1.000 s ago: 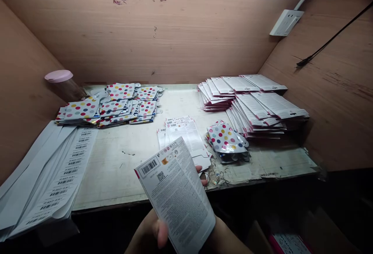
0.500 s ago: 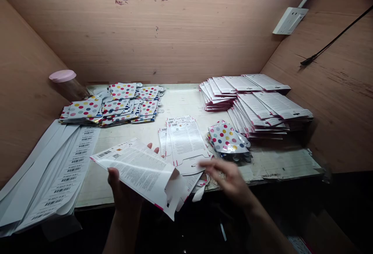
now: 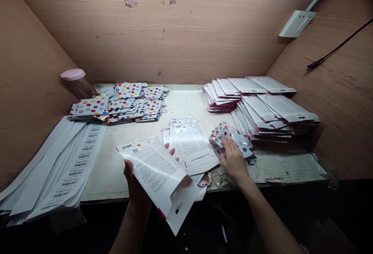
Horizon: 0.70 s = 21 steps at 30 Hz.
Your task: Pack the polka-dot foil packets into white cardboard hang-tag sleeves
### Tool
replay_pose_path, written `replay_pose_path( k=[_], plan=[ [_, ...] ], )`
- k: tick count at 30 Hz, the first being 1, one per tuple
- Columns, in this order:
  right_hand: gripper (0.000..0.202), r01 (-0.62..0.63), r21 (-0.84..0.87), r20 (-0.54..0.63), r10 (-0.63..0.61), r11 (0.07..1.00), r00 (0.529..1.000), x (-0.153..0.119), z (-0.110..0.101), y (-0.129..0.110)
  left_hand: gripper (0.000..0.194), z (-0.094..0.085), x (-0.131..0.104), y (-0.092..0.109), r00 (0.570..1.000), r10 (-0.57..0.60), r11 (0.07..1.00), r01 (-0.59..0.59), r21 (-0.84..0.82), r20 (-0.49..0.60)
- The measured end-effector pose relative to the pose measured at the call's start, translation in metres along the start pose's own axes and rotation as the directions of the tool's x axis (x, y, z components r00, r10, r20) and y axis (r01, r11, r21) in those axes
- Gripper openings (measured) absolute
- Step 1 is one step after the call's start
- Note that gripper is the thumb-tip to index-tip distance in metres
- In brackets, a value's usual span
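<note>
Grasping: left hand [image 3: 136,190], thumb and fingers clasped about a printed white sleeve [image 3: 153,172], its open end slanting down to the right. Right hand [image 3: 235,164]: fingers laid over the near dotted packets [image 3: 230,131]; whether pinching, cannot tell. Between the hands: loose sleeves [image 3: 194,141] on the table [image 3: 185,100]. Beyond: stacked sleeves [image 3: 253,100], right; far dotted packets [image 3: 125,104], left.

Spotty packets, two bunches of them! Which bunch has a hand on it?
The small pile right of the middle: the right hand's fingers rest on it. The bigger bunch, beside the pink-lidded jar, has no hand on it.
</note>
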State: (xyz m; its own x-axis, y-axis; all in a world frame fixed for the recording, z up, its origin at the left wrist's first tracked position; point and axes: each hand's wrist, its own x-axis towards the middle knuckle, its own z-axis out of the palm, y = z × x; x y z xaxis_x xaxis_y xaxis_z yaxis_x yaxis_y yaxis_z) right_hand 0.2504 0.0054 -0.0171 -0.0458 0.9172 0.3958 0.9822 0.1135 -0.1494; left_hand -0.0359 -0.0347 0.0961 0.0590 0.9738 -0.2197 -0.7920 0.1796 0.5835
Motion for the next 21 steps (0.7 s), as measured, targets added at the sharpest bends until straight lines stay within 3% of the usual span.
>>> replay_pose_path(
  k=[6,9,12,16,18,19,21],
  plan=[
    [0.046,0.021,0.076,-0.052,-0.017,0.997,0.999,0.003,0.007,0.010,0.090,-0.006,0.000,-0.005,0.996,-0.039,0.998,0.042,-0.035,0.076],
    [0.042,0.027,0.160,-0.122,-0.008,0.987,0.993,0.008,0.001,0.017,0.093,-0.012,0.002,-0.004,0.993,-0.063,0.996,0.069,-0.064,0.101],
    [0.039,0.075,0.273,-0.277,0.004,0.959,0.961,0.006,-0.028,0.011,0.095,-0.015,0.005,-0.002,0.997,-0.056,0.994,0.061,-0.089,0.060],
    [0.036,0.235,0.522,-0.418,0.005,0.820,0.909,-0.016,-0.100,-0.028,0.096,-0.017,0.013,-0.002,0.999,-0.032,0.992,0.029,-0.125,-0.015],
    [0.033,0.359,0.608,-0.346,-0.171,0.708,0.923,-0.028,-0.133,-0.051,0.093,-0.018,0.018,-0.003,1.000,-0.013,0.990,0.009,-0.143,-0.025],
    [0.033,0.430,0.615,-0.290,-0.318,0.661,0.903,-0.032,-0.145,-0.060,0.092,-0.018,0.020,-0.003,1.000,-0.002,0.989,-0.001,-0.149,-0.022],
    [0.037,0.565,0.582,-0.205,-0.568,0.584,0.797,-0.037,-0.156,-0.073,0.089,-0.017,0.022,-0.003,1.000,0.021,0.989,-0.022,-0.148,-0.009]
  ],
)
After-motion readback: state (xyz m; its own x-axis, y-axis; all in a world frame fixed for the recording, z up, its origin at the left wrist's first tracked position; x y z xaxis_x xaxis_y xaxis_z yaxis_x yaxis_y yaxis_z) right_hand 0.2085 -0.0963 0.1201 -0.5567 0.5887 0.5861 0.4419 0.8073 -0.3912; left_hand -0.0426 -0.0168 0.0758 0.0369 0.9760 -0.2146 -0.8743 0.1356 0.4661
